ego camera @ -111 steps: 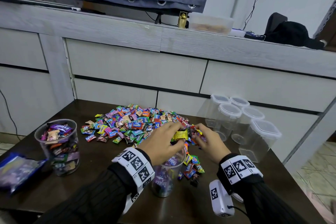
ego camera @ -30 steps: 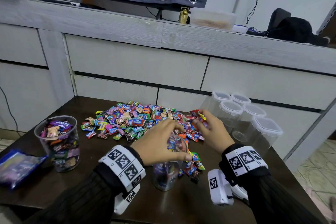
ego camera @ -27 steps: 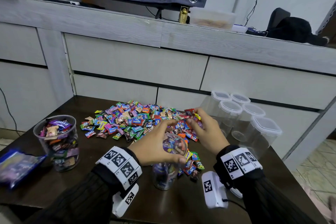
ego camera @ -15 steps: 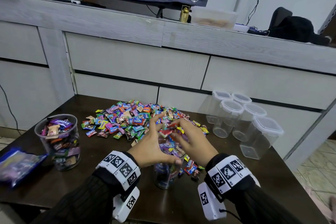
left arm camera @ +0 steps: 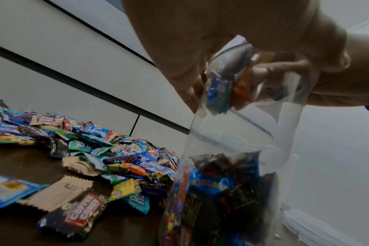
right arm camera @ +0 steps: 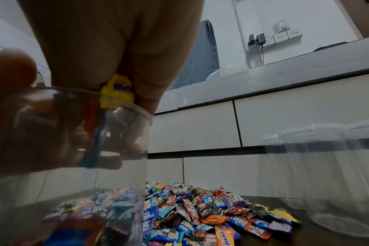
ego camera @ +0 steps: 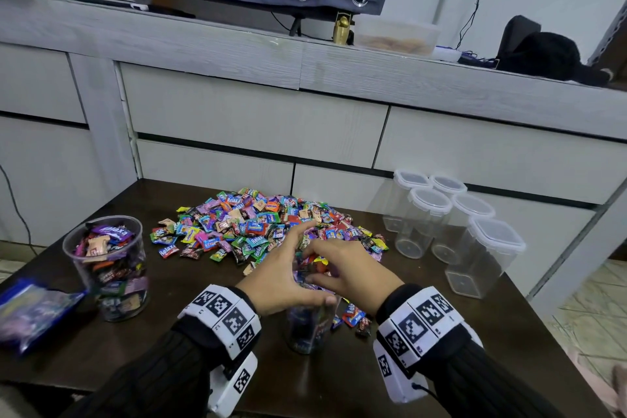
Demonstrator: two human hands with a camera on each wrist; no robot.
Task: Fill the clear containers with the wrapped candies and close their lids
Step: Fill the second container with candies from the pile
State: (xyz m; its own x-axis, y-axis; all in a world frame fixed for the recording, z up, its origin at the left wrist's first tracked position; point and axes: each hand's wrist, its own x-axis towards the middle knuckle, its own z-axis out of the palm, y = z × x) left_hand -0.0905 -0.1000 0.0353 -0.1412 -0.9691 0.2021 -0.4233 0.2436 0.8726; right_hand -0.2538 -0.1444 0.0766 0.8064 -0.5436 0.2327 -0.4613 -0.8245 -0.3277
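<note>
An open clear container (ego camera: 307, 329), partly filled with wrapped candies, stands at the front middle of the dark table (ego camera: 169, 343). My left hand (ego camera: 281, 276) grips it at the rim, thumb on the near side. My right hand (ego camera: 346, 268) is over its mouth, pinching a few wrapped candies, among them a yellow one (right arm camera: 118, 89) and a blue one (left arm camera: 218, 94), with the fingertips inside the rim (right arm camera: 124, 106). The big candy pile (ego camera: 258, 227) lies just behind the hands.
A second open container (ego camera: 108, 268), full of candies, stands at the left, beside a blue bag (ego camera: 30, 312). Several empty lidded containers (ego camera: 441, 224) stand at the right. A few loose candies (ego camera: 353, 316) lie by the held container. Grey drawers back the table.
My right hand has come back from the right edge of the pile to the container's mouth, carrying candies. My left hand has stayed on the container.
</note>
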